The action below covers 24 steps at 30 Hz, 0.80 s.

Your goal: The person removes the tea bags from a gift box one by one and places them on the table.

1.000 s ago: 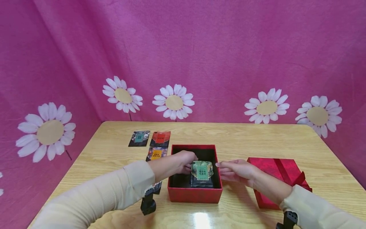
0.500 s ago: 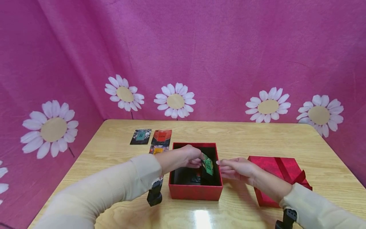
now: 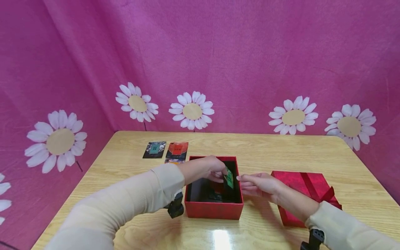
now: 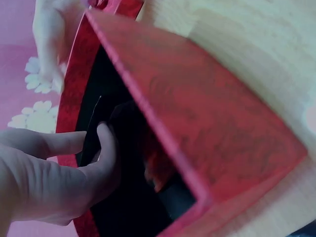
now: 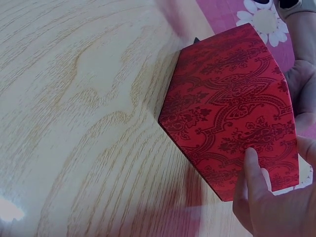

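An open red box (image 3: 214, 210) with a dark inside stands on the table. Reaching into it, my left hand (image 3: 215, 168) pinches a flat packet with a green label (image 3: 229, 178) between thumb and fingers. That packet is tilted steeply near the box's right wall; its dark edge shows in the left wrist view. Below it, a dark packet with a red patch (image 4: 157, 163) lies on the box floor, partly hidden. My right hand (image 3: 260, 184) touches the box's right outer wall with fairly straight fingers, its thumb at the rim; the right wrist view shows this hand (image 5: 276, 202) against the patterned wall.
A red lid with a ribbon bow (image 3: 293, 182) lies right of the box, partly behind my right forearm. At back left lie a teal-labelled packet (image 3: 154, 149) and a red-labelled packet (image 3: 177, 150). My left sleeve (image 3: 125, 201) covers the area left of the box.
The green-labelled packet has gone from facing upward to steeply tilted, shifting right with my left hand. The red-patched packet beneath has come into view. My right hand stays at the box wall.
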Each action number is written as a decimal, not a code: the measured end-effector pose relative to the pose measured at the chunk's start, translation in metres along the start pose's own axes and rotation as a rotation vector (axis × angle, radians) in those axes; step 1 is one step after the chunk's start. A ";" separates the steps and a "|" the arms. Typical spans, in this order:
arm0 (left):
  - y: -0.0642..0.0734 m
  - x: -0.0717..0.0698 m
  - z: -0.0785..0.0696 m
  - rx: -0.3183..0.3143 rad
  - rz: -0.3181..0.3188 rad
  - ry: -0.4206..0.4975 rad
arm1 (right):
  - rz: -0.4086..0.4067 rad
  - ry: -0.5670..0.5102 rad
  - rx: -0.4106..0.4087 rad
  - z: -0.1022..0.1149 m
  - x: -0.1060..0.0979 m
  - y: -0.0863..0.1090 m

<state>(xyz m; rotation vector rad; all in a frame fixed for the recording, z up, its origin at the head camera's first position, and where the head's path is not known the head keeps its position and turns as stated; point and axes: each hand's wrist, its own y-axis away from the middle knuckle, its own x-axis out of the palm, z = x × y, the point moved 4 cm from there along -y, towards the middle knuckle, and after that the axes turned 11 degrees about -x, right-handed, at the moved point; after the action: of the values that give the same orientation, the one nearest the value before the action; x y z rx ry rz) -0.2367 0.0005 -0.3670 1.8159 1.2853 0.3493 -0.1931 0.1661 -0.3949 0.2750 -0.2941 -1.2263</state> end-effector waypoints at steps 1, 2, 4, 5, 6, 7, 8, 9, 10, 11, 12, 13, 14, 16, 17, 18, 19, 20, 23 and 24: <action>0.000 -0.002 -0.001 -0.004 0.004 -0.007 | -0.002 0.002 0.003 0.000 0.000 0.000; -0.001 -0.004 -0.002 -0.009 0.010 -0.014 | -0.005 0.004 0.006 -0.001 0.000 0.000; -0.001 -0.007 -0.002 -0.013 0.021 -0.038 | -0.009 0.000 0.013 -0.001 0.000 0.001; -0.002 -0.009 -0.003 -0.010 0.024 -0.049 | -0.003 -0.001 0.013 -0.001 0.000 0.001; -0.002 -0.011 -0.003 -0.008 0.027 -0.061 | -0.003 -0.005 0.013 -0.001 0.000 0.001; -0.001 -0.012 -0.003 -0.007 0.030 -0.071 | -0.003 -0.007 0.014 -0.001 0.000 0.001; -0.001 -0.014 -0.003 -0.003 0.029 -0.083 | -0.003 -0.010 0.013 -0.001 0.000 0.000; 0.000 -0.016 -0.004 0.000 0.027 -0.094 | -0.001 -0.010 0.013 -0.001 0.000 0.000; 0.001 -0.018 -0.004 0.000 0.028 -0.105 | 0.000 -0.008 0.011 -0.001 0.000 0.000; 0.003 -0.019 -0.005 0.001 0.028 -0.112 | 0.003 -0.007 0.008 -0.001 -0.001 0.000; 0.004 -0.021 -0.005 -0.001 0.030 -0.120 | -0.002 -0.009 0.010 -0.001 -0.001 0.000; 0.005 -0.023 -0.006 -0.004 0.034 -0.124 | -0.003 -0.005 0.008 -0.001 -0.001 0.000; 0.006 -0.024 -0.006 -0.006 0.036 -0.131 | -0.002 -0.003 0.006 -0.001 -0.001 -0.001; 0.008 -0.029 -0.006 -0.006 0.044 -0.145 | -0.001 0.000 0.003 -0.001 -0.001 -0.001; 0.008 -0.031 -0.006 -0.006 0.045 -0.151 | 0.000 0.001 0.000 -0.001 -0.001 -0.001; 0.009 -0.033 -0.006 -0.007 0.047 -0.158 | -0.001 0.001 -0.001 -0.001 -0.001 -0.001; 0.010 -0.035 -0.006 -0.008 0.048 -0.167 | 0.001 -0.003 -0.003 -0.001 -0.001 -0.001; 0.011 -0.038 -0.005 -0.007 0.046 -0.176 | 0.007 -0.010 -0.009 -0.001 -0.001 -0.001; 0.015 -0.045 -0.004 -0.004 0.052 -0.186 | 0.023 -0.029 -0.026 -0.001 -0.001 -0.001; 0.018 -0.047 -0.003 0.000 0.055 -0.192 | 0.027 -0.034 -0.032 -0.002 -0.001 -0.001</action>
<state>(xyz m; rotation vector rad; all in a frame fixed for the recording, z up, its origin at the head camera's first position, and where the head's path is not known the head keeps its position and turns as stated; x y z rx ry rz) -0.2481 -0.0408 -0.3402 1.8394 1.1046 0.1993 -0.1937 0.1664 -0.3968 0.2222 -0.3070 -1.2086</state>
